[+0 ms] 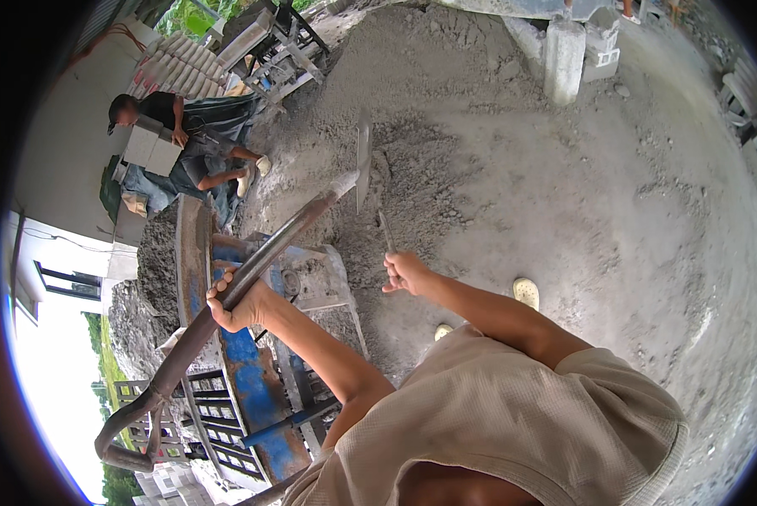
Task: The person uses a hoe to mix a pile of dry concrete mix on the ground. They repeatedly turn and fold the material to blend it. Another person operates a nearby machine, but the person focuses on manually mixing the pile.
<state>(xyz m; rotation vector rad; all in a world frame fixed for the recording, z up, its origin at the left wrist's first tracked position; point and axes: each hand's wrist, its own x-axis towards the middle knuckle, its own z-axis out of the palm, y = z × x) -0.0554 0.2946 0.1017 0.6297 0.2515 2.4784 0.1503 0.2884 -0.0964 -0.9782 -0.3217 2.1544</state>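
Left hand [237,305] wrapped firmly around the shaft of a long-handled shovel [290,230]. Shovel slants across the blue-painted metal frame [248,379]: forked grip end at lower left, blade [363,162] edge-on above grey loose material [429,63]. Right hand [405,273] pinches a thin tool [386,232], tip pointing up near the blade; contact between them cannot be told. At upper left, a seated person [158,107] holds a grey block [153,150].
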